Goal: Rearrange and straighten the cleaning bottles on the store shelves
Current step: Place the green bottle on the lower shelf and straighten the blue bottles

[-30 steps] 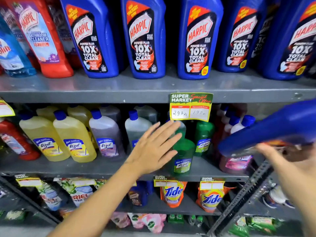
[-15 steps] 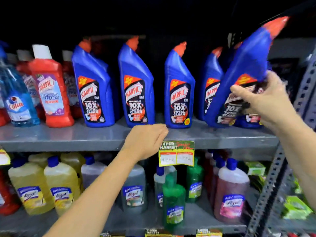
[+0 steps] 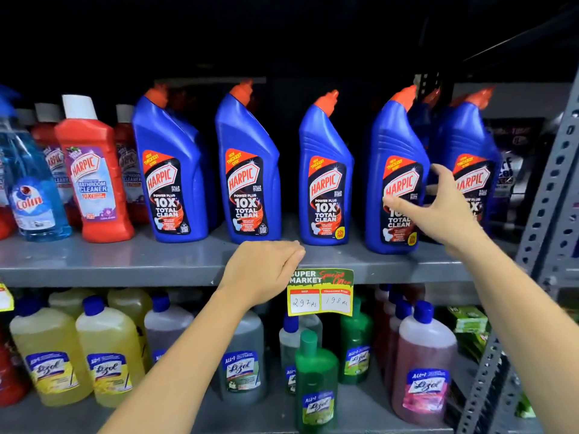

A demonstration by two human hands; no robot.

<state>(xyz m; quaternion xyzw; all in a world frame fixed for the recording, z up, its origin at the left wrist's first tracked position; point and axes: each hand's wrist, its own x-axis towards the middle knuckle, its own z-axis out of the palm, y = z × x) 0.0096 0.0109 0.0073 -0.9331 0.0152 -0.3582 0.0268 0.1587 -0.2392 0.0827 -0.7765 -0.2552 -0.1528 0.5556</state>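
Grey metal shelf (image 3: 125, 264), dim store

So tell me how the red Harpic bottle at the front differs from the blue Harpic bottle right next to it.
The red Harpic bottle has a straight white cap; the blue Harpic bottle has an angled orange one. The red bottle's label is pale and reads Bathroom Cleaner; the blue bottle's is black and reads Power Plus 10X Total Clean. The red one stands shorter. Both stand upright on the upper shelf, labels forward.

Left hand (image 3: 261, 270) curled downward; right hand (image 3: 438, 211) raised, fingers spread.
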